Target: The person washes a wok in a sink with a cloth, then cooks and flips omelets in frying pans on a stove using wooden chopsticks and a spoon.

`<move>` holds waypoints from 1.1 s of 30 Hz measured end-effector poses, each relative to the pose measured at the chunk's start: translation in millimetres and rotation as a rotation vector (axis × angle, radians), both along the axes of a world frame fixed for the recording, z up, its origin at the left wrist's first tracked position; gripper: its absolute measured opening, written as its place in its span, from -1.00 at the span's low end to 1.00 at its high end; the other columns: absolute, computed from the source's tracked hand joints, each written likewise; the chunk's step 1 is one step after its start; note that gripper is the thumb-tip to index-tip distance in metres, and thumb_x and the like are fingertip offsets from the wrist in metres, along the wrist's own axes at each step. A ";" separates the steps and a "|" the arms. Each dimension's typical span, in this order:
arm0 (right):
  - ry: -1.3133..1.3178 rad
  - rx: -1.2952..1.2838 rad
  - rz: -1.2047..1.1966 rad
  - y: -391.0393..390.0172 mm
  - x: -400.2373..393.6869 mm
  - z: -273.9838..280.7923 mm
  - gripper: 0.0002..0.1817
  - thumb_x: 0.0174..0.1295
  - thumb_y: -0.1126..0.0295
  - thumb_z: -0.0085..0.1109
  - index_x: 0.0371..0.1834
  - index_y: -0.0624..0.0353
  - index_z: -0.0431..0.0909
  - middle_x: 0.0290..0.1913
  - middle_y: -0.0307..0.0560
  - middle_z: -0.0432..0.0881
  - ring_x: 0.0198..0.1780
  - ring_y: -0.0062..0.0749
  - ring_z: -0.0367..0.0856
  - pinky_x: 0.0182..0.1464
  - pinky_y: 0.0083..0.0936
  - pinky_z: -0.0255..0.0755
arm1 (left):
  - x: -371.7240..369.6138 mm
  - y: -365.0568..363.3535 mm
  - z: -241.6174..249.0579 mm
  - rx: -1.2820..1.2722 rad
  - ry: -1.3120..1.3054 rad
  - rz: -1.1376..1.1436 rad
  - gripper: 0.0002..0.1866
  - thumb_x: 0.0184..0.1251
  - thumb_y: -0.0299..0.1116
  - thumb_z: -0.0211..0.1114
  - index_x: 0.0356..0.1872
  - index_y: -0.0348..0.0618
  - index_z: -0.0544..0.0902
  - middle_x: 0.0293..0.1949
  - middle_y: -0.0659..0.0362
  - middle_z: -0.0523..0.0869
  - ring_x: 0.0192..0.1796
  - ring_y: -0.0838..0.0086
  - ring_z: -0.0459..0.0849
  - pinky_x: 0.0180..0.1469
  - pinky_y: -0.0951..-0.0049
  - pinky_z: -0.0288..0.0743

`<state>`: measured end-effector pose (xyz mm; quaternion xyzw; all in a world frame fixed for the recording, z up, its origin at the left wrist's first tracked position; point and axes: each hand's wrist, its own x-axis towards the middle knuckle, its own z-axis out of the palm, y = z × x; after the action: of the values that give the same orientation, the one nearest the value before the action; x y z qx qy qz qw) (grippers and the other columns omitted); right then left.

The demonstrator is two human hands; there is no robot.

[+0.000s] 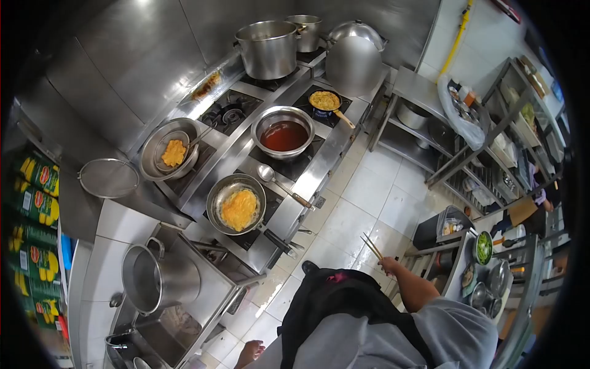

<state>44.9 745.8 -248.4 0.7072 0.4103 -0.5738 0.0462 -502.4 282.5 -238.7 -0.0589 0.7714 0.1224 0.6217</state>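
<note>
My right hand (388, 265) grips a pair of chopsticks (372, 247), held over the floor to the right of the stove with their tips pointing away from me. My left hand (251, 352) hangs low by my side, partly cut off by my body, fingers loosely apart and nothing visible in them. Nearest on the stove is a frying pan (216, 195) holding a yellow egg omelette (239, 209). Beside it lies a ladle (267, 173). Behind, a metal bowl (257, 130) contains reddish-brown liquid (284, 135).
A small pan (332, 113) holds another omelette at the back right. At left, a strainer with fried egg (174, 152) rests in a wide bowl (147, 161). Large pots (268, 52) stand behind. A stockpot (178, 280) sits by the sink (161, 332). Shelving (485, 138) lines the right.
</note>
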 end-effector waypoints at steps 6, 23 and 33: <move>0.093 0.116 -0.097 -21.1 -27.2 -27.0 -0.68 0.34 0.16 0.06 -0.03 0.16 0.52 -0.54 -0.16 0.41 -0.69 -0.46 0.31 -0.69 -0.41 0.25 | 9.5 -100.8 7.6 0.052 -0.075 0.005 -0.79 0.41 -0.26 0.10 -0.09 -0.01 0.66 -0.37 0.22 0.72 -0.43 0.49 0.59 -0.30 0.41 0.53; -0.009 -0.103 -0.260 -517.6 32.4 -180.1 -0.71 0.35 0.18 -0.04 -0.22 0.17 0.56 -0.64 -0.14 0.44 -0.65 -0.32 0.45 -0.63 -0.33 0.32 | -280.6 -85.0 92.0 0.718 0.524 0.146 -0.75 0.22 -0.51 0.11 -0.15 -0.10 0.70 -0.44 0.29 0.66 -0.46 0.65 0.52 -0.47 0.54 0.41; -0.064 0.073 -0.400 -632.8 -206.7 -75.6 -0.72 0.40 0.09 -0.04 -0.12 0.03 0.50 -0.63 -0.35 0.29 -0.72 -0.61 0.21 -0.71 -0.54 0.13 | -466.8 -143.3 -188.4 0.074 0.594 -1.388 -0.36 0.11 -0.40 0.20 0.32 -0.13 0.39 0.23 -0.24 0.51 0.27 -0.03 0.51 0.26 0.12 0.42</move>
<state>-161.9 113.0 -324.0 0.7937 0.2807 -0.5335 -0.0813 -969.2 139.2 -427.1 0.4968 0.7619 -0.2609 0.3235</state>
